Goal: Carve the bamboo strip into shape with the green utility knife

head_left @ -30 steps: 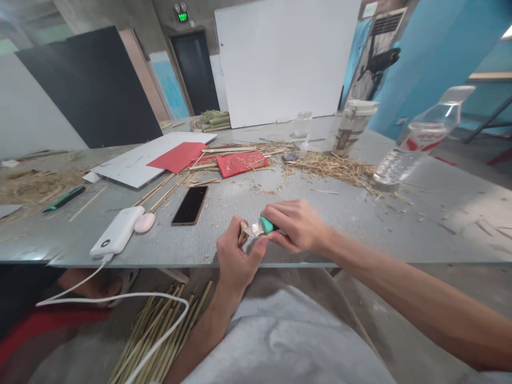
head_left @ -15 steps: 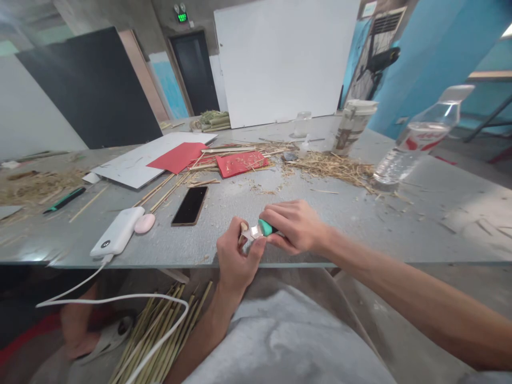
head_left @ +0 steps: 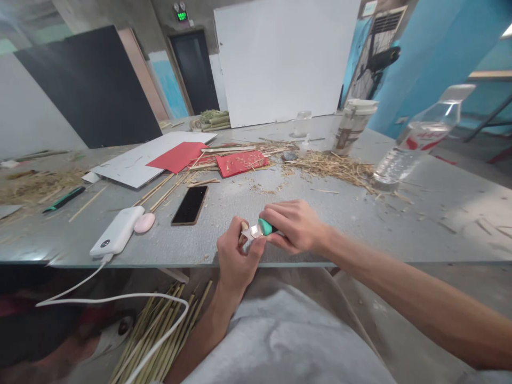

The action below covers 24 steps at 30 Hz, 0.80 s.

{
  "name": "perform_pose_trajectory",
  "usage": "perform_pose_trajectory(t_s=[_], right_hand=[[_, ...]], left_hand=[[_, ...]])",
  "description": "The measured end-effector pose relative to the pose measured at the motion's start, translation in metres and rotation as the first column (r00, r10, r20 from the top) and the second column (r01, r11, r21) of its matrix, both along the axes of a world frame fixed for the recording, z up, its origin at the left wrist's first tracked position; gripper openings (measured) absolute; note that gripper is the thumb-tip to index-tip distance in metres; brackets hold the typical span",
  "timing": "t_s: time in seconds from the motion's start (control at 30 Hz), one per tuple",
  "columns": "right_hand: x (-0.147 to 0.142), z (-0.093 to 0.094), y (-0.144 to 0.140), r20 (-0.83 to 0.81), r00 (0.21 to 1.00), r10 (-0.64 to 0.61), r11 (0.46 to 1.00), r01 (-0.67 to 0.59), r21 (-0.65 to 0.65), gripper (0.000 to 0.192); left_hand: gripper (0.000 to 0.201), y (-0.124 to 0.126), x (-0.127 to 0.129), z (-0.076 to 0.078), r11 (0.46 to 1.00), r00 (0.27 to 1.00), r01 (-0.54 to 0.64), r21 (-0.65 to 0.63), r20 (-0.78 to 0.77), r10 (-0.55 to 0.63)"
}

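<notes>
Right hand grips our green-handled knife; left hand pinches a short stalk piece at the table's near edge. We keep strokes shallow, clear of fingers.

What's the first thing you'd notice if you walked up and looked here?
Probably the two hands at the table's near edge: the right hand grips a green-handled knife, its blade against a short stick pinched in the left hand. Next, the red paper amid straw farther back, and the water bottle at the right.

Phone lies right of power bank.
</notes>
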State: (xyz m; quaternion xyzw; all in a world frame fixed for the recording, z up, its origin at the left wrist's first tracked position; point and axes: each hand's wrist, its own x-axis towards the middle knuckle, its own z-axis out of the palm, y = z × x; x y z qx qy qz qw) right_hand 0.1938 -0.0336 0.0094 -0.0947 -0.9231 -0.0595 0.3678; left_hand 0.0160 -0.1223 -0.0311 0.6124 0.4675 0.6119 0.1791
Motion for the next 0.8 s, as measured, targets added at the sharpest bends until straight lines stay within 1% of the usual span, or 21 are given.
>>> perform_pose_trajectory(t_s=[0.1,0.23,0.4,0.67,0.8], right_hand=[[-0.0012,0.0009,-0.0003,0.0,1.0,0.013,1.0,-0.013,0.006,0.057],[-0.0025,0.0021,-0.0019,-0.011,1.0,0.029,0.999,-0.028,0.028,0.058],[-0.0026,0.0031,-0.0029,-0.027,0.999,0.017,0.998,-0.016,0.063,0.058],[-0.0031,0.0034,-0.0055,-0.036,0.996,-0.078,0.992,0.082,0.1,0.056],[-0.0034,0.0032,-0.0064,-0.047,0.99,-0.131,0.986,0.135,0.098,0.056]], left_hand=[[0.042,0.0007,0.0001,-0.0018,1.0,1.0,0.002,0.027,-0.009,-0.002],[0.048,0.0019,0.0005,-0.0035,0.997,1.0,-0.018,0.077,-0.023,0.02],[0.049,0.001,0.0009,-0.0026,0.993,0.997,-0.038,0.108,-0.056,0.045],[0.051,0.0001,0.0008,-0.0016,0.991,0.99,-0.101,0.092,-0.09,0.109],[0.047,-0.0004,0.0028,-0.0009,0.986,0.984,-0.142,0.089,-0.093,0.15]])
